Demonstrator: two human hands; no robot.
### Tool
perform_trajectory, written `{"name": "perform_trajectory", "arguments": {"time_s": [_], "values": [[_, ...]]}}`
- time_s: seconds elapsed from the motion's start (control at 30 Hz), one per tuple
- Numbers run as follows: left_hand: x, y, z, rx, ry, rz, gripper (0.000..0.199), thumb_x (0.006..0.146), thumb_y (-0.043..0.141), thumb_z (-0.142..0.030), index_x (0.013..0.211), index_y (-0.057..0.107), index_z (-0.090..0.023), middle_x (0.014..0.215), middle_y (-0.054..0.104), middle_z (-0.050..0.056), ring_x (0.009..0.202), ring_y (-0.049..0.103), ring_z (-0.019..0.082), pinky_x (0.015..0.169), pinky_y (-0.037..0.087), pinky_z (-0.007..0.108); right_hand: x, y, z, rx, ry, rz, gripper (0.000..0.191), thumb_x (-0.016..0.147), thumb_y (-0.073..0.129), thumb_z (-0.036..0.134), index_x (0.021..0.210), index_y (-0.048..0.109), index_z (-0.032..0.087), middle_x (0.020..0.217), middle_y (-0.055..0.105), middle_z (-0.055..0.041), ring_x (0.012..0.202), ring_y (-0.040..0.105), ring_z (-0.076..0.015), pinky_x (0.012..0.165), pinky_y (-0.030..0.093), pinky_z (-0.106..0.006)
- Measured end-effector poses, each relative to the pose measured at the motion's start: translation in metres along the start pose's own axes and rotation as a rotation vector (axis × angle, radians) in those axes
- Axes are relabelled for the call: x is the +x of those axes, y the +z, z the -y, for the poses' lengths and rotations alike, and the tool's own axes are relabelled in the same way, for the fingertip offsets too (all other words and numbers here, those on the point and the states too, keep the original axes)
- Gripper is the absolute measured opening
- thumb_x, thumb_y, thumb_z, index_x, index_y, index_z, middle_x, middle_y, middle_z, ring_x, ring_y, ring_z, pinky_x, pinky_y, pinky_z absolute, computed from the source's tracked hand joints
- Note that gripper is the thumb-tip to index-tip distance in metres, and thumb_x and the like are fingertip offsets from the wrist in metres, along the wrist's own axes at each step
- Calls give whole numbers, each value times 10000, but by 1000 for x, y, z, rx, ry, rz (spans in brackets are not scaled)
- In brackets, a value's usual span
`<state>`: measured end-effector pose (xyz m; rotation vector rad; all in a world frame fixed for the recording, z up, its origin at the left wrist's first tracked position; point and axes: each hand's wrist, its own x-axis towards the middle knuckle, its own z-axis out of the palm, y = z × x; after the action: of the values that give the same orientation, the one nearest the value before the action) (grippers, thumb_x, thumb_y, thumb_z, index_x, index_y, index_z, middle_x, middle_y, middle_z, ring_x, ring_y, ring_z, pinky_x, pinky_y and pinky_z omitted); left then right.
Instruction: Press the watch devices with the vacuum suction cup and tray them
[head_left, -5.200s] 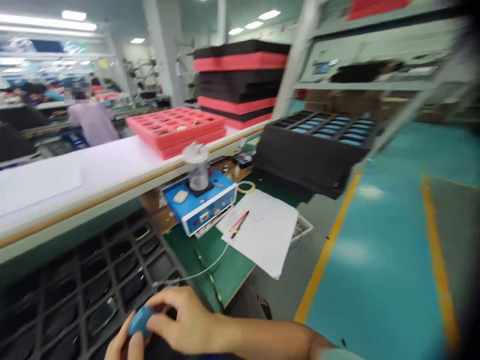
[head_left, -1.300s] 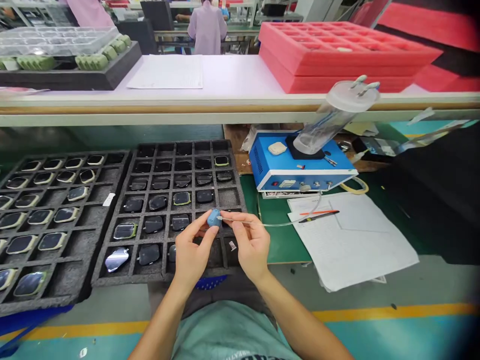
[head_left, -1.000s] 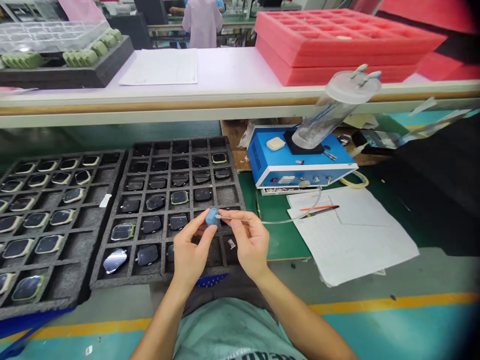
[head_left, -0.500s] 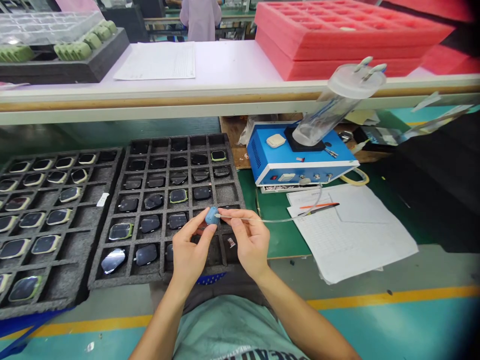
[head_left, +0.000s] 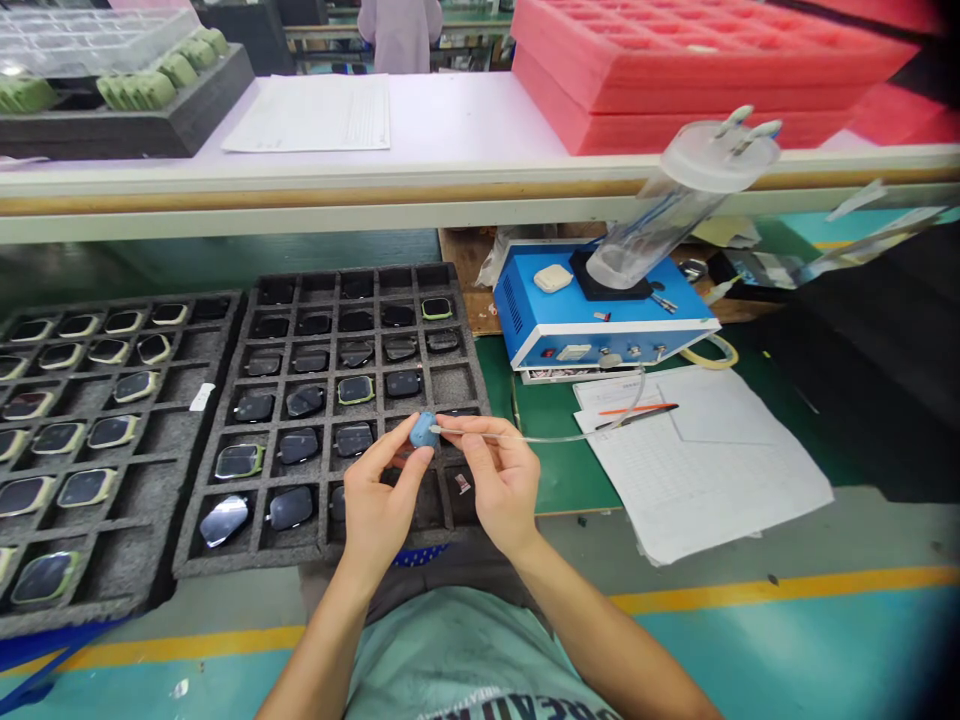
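The left hand (head_left: 379,495) pinches a small blue part (head_left: 423,430) above the lower right cells of a black foam tray (head_left: 352,552); the right hand (head_left: 504,490) narrowly pinches a thin clear tube (head_left: 525,438) against it, and steady, close grips keep the two aligned.

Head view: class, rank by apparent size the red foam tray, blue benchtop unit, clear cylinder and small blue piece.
Red foam tray, blue benchtop unit, clear cylinder, small blue piece; cylinder's tilt leaves its rank unsure.
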<state>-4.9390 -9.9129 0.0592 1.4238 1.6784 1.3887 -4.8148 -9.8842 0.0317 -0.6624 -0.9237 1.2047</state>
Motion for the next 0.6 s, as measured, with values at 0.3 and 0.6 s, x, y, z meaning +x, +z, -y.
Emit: {"name": "perform_trajectory", "arguments": {"time_s": [0.3,0.6], "values": [[2,0,-2,10,15,-4,349,863,746,-320,1203,757,-244,1129,769,55,874,725,179,790,596,278,-1,-2,-2,33,9,9,96,992,624,267,1020,692,206,1056,766,-61,1058,734,-200,960,604,-359],[7,-2,0,82,-6,-24,377,846,743,-398,1192,762,-249,1159,763,57,907,728,196,808,594,289,5,1,-6,101,28,14,112,988,629,290,1021,700,209,1068,758,-70,1045,728,-199,971,584,-373]]}}
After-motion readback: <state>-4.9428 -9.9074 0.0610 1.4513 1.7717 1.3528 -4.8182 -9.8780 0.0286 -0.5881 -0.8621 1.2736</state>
